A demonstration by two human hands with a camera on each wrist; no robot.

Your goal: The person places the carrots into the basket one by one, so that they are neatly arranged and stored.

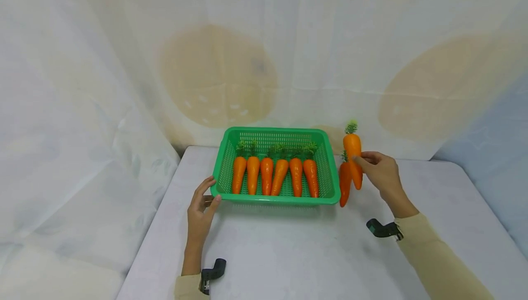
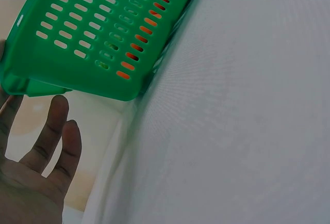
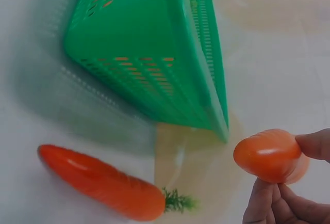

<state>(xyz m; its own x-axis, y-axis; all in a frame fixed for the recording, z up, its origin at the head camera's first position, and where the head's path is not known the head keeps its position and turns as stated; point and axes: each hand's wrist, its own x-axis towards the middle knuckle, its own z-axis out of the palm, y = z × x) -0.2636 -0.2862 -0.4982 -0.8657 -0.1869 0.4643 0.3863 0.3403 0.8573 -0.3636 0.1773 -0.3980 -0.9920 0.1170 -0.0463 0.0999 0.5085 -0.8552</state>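
Observation:
A green slotted basket point(image 1: 275, 200) stands on the white table and holds several orange toy carrots point(image 1: 266, 175) side by side, green tops away from me. My left hand point(image 1: 200, 210) rests at its front left corner, fingers straight and touching the rim point(image 2: 15, 82). My right hand point(image 1: 381, 171) pinches a carrot point(image 1: 353, 158) upright in the air, just right of the basket; the right wrist view shows its tip point(image 3: 268, 154) between thumb and fingers. Another carrot point(image 1: 344, 183) lies on the table beside the basket point(image 3: 149, 43), also visible as the carrot point(image 3: 103, 182) below.
A pale patterned cloth hangs behind and to both sides of the table point(image 1: 313, 249). The table's left edge point(image 2: 111, 167) runs close to my left hand. Black wrist-camera mounts point(image 1: 381, 229) sit at both sleeves.

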